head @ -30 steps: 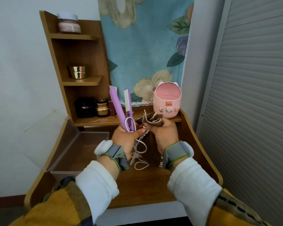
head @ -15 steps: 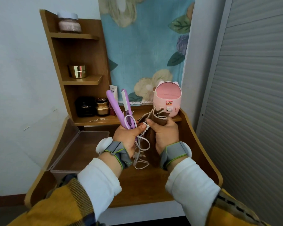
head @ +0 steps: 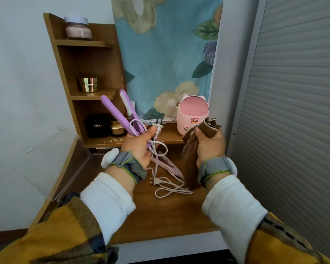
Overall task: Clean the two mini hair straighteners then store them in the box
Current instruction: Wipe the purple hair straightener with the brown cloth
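purple straightener (head: 113,109) | juts up-left from left grip (head: 139,147) | right grip (head: 209,147): brown cloth (head: 190,166)

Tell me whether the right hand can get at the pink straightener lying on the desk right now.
Probably not cleanly. The pink straightener lies near the right hand, nothing solid between, but that hand's grip is full of brown cloth, which hangs across one end of it.

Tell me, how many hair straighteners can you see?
2. The purple mini hair straightener is held up in the left hand; the pale pink mini hair straightener lies on the brown wooden desk, partly hidden.
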Demonstrator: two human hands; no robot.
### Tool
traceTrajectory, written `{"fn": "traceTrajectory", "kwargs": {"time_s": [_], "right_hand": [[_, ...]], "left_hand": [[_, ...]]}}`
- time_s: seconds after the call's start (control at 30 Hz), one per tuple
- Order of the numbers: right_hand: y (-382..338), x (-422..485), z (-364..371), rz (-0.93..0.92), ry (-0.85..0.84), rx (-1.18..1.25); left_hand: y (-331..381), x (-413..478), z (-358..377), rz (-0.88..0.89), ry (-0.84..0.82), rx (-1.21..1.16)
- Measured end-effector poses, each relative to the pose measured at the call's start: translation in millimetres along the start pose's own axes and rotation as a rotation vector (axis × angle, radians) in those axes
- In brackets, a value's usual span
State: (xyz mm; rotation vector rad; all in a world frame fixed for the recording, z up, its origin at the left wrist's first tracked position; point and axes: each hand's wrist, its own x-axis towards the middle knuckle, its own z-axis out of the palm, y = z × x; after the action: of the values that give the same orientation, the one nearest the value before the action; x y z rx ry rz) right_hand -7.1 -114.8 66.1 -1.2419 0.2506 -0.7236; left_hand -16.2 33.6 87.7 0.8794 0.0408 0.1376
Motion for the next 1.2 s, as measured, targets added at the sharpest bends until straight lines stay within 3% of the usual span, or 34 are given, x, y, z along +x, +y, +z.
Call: {"fn": "traceTrajectory", "kwargs": {"time_s": [0.2,0.33,0.43,0.57,0.67,0.73,0.83,0.9,1.03,1.07,1.2], "right_hand": [[6.8,12.0,-19.6,-0.146,0.017,-0.618],[26.7,11.9,-26.5,-0.109,-0.078,-0.918],[27.9,6.5,-25.5,-0.045,-0.178,-0.716],[26.3,-17.2,-5.5,-0.051,-0.479,-0.398],[37.5,-31.3,7.2,-0.207,-0.627,-0.49],[41.7,-29.5,9.3,-0.299,-0.6,-0.562],[42.9,-24.7,10.8,-0.269,-0.524,-0.5],[43.3,-24.9,13.2,-0.203,-0.487,-0.434],[44.9,-20.7,11.1,0.1,-0.412,-0.173],[44.0,-17.5,9.3,0.09,-0.377,-0.203],[24.9,6.4,-3.3,-0.284,-0.166,-0.748]], "left_hand": [[15.5,5.3,17.5,-0.154,-0.108,-0.327],[-9.4,8.1,1.9,-0.113,-0.048,-0.002],[-31.2,4.5,-15.7,-0.118,0.012,0.203],[-50.6,2.3,-22.4,-0.159,0.0,0.267],[-55.5,2.1,-23.3,-0.131,-0.023,0.315],[-56.2,1.0,-23.8,-0.126,-0.041,0.338],[-57.7,0.9,-24.5,-0.138,-0.066,0.3],[-60.2,2.1,-26.0,-0.164,-0.07,0.268],[-64.2,2.1,-30.3,-0.195,-0.103,0.255],[-65.1,2.2,-30.8,-0.183,-0.11,0.282],[-62.4,7.7,-38.3,-0.108,-0.099,0.543]]}}
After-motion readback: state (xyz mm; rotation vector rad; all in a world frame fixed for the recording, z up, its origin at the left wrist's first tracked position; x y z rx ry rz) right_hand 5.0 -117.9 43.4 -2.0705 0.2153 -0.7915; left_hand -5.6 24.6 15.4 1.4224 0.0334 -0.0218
